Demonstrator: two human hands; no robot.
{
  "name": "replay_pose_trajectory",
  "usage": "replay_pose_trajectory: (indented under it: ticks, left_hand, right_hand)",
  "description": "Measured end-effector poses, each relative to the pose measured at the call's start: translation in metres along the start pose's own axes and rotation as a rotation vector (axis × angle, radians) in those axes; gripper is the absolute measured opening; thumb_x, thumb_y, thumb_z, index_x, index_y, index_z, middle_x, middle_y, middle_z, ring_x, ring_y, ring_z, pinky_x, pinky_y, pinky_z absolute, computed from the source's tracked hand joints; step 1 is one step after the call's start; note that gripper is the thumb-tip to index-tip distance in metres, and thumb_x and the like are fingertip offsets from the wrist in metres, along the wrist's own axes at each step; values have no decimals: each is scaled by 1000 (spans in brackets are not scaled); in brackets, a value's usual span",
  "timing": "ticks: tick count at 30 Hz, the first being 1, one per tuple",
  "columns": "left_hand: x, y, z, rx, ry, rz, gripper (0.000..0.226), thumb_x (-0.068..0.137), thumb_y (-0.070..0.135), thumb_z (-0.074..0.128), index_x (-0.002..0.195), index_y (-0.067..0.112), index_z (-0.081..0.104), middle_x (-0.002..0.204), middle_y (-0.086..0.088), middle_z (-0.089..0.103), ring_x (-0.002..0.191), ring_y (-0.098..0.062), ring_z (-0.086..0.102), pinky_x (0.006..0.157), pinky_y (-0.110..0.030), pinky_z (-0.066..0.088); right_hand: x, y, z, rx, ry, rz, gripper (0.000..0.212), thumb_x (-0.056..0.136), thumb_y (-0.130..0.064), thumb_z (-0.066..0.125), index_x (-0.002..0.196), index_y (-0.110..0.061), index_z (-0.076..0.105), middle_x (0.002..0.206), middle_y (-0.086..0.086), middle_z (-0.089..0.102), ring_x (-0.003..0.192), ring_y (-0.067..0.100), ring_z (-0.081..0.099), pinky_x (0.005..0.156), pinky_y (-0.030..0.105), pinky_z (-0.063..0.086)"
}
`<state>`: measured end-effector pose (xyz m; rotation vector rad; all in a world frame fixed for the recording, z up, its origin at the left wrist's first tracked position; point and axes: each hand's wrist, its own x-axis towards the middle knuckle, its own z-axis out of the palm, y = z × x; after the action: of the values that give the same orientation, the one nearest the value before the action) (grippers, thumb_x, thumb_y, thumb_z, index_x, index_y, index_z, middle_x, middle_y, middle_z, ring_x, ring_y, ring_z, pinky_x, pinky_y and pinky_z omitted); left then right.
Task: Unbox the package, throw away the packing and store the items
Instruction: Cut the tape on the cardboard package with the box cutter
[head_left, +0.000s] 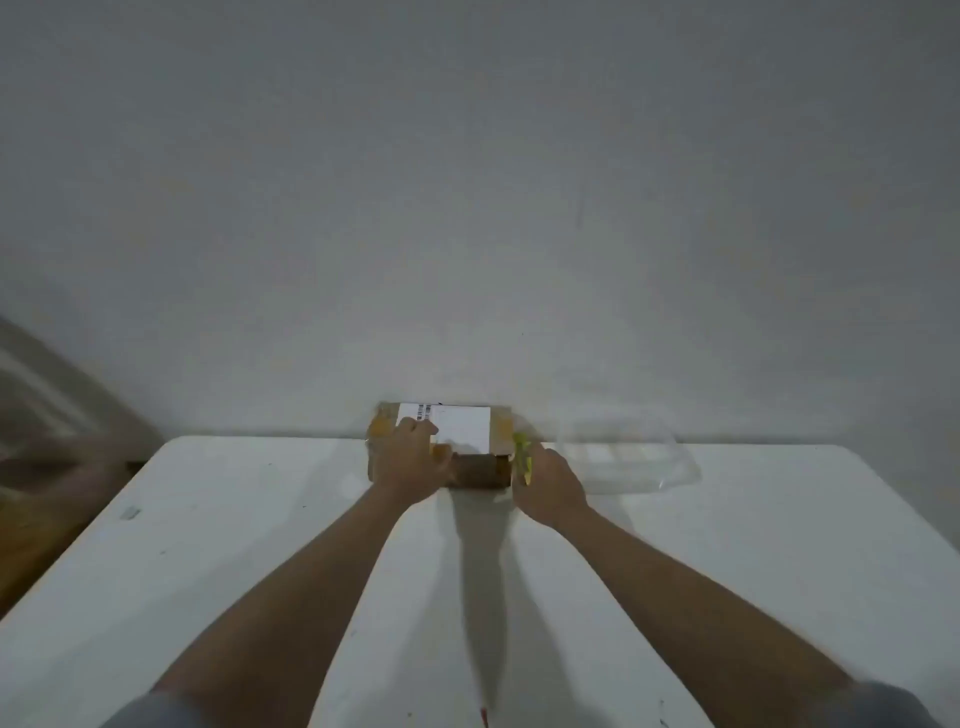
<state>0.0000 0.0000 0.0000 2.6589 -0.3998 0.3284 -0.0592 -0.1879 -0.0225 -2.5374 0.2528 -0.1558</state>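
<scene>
At twelve o'clock, my left hand (410, 457) grips the box (470, 441); right hand (545, 483) holds a yellow cutter (521, 452). Next, I'd slit the tape.

Both arms extended forward, bare forearms, grey sleeve edges at the lower frame corners. Left hand (410, 460) palm down, back of hand toward camera, fingers curled over the top near edge of the cardboard box (480, 470), gripping it. Right hand (545, 483) at the box's right side, fingers closed around a yellow-green tool (522, 457), held upright-ish against the box corner. Slight motion blur on both.
</scene>
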Motion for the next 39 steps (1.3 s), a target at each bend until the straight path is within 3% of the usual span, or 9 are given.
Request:
replay_pose_trajectory:
  ticks: [2,4,7,17,22,29,34,37,39]
  left_hand:
    - [12,-24,14,-51,48,7,51,74,51,48,95,9,68,104,-16,67,115,-39,55,87,-50,51]
    - [20,-40,22,-21,-11,-35,55,72,56,48,104,14,66,122,-14,60,126,-38,45,95,-53,44]
    - [31,-55,31,23,7,-19,60,73,58,44,115,19,62,137,-12,49,128,-39,40,98,-56,35]
    - [46,-84,63,-161,0,-26,65,70,59,42,108,10,62,134,-20,48,128,-42,38,93,-50,41]
    - [43,-84,64,-203,42,-26,65,72,58,44,110,8,62,127,-21,52,125,-42,40,89,-51,43]
    - [43,-86,69,-191,81,9,62,74,55,46,106,5,63,121,-21,55,121,-44,44,83,-52,47]
    - [42,-88,69,-203,62,1,63,75,56,46,110,6,62,128,-22,49,127,-44,37,86,-53,46]
    - [41,-86,66,-219,37,-12,54,77,45,62,113,6,60,133,-22,43,129,-44,30,88,-54,45]
    - [41,-84,64,-231,28,-17,48,79,35,70,115,7,59,136,-23,39,131,-43,27,91,-54,43]
  right_hand:
    - [4,0,12,18,43,91,26,91,-21,45,114,-9,47,105,12,55,99,31,55,72,34,44]
    - [5,1,25,3,75,148,25,92,-22,46,114,-9,47,105,13,53,99,32,55,73,36,45]
    - [12,4,43,-4,138,202,23,90,-17,48,112,-9,48,104,12,53,98,32,55,71,36,45]
    - [31,14,69,-39,270,373,22,88,-15,54,108,-10,57,102,13,61,101,32,52,74,38,46]
    - [37,12,63,98,225,478,44,84,-13,62,126,-10,51,117,13,54,112,32,51,85,42,48]
    - [25,14,59,234,137,383,55,87,-3,52,138,-14,36,122,15,48,108,34,55,82,33,44]
    - [10,3,47,297,277,300,52,87,3,47,136,-13,40,116,15,48,96,28,53,75,26,36]
    - [12,-10,39,317,373,197,50,87,1,49,135,-11,42,113,12,46,91,22,52,76,22,37]
    - [24,-21,37,321,372,149,47,88,-2,49,134,-9,43,114,12,46,99,25,52,78,20,36]
